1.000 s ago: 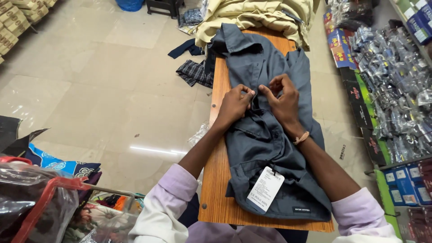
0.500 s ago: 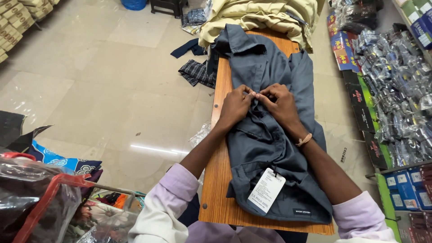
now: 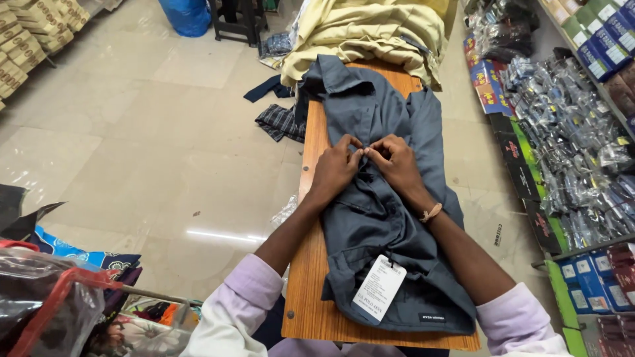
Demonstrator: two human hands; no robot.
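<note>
Tiled floor (image 3: 132, 152) and shelves of packed goods (image 3: 569, 145) were noted around a narrow wooden worktop (image 3: 311, 291). A grey-blue shirt (image 3: 390, 218) was laid flat along it, collar away, white tag (image 3: 378, 288) near the hem. Left hand (image 3: 336, 170) and right hand (image 3: 397, 165) were met at the placket, fingers (image 3: 357, 153) pinched on the cloth. Judgement: the placket edges should be kept aligned and the fabric pulled taut.

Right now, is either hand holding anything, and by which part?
Both the left hand and right hand pinch the grey-blue shirt at its front opening, mid-chest, fingertips meeting there.
</note>
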